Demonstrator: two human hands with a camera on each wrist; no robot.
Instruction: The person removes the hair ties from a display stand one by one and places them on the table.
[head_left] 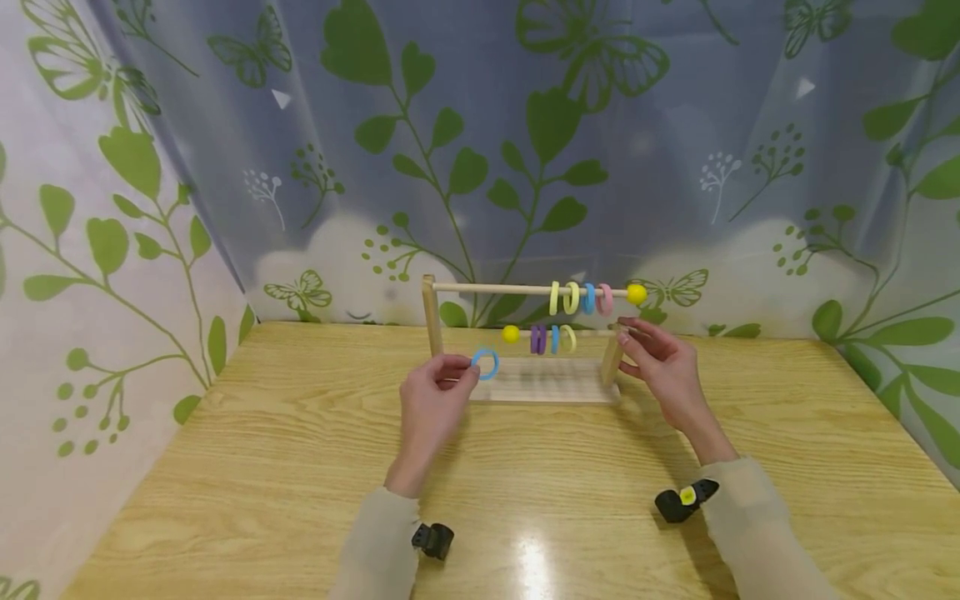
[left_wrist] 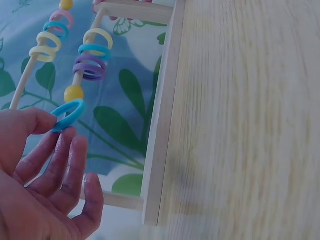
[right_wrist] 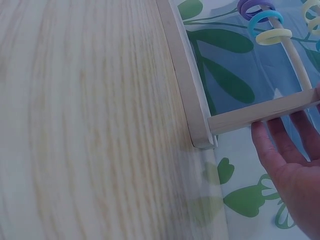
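Note:
My left hand (head_left: 437,398) pinches a blue ring (left_wrist: 70,114) between thumb and fingertips, just short of the yellow ball (left_wrist: 74,93) that ends the lower rod. That rod carries purple rings (head_left: 537,339), a blue ring (head_left: 555,339) and a pale yellow ring (head_left: 572,337). On the upper rod (head_left: 487,288) hang two pale yellow rings, a blue one and a pink ring (head_left: 605,298), near another yellow ball (head_left: 637,294). With my right hand (head_left: 666,372) I grip the right post (right_wrist: 265,111) of the wooden stand, thumb in front and fingers behind.
The stand's flat base (head_left: 547,392) rests on a wood-grain table (head_left: 540,483). Behind it hangs a patterned curtain (head_left: 465,125) with green leaves and butterflies. The left post (head_left: 432,317) rises beside my left hand. Black wrist devices (head_left: 433,541) are on both sleeves.

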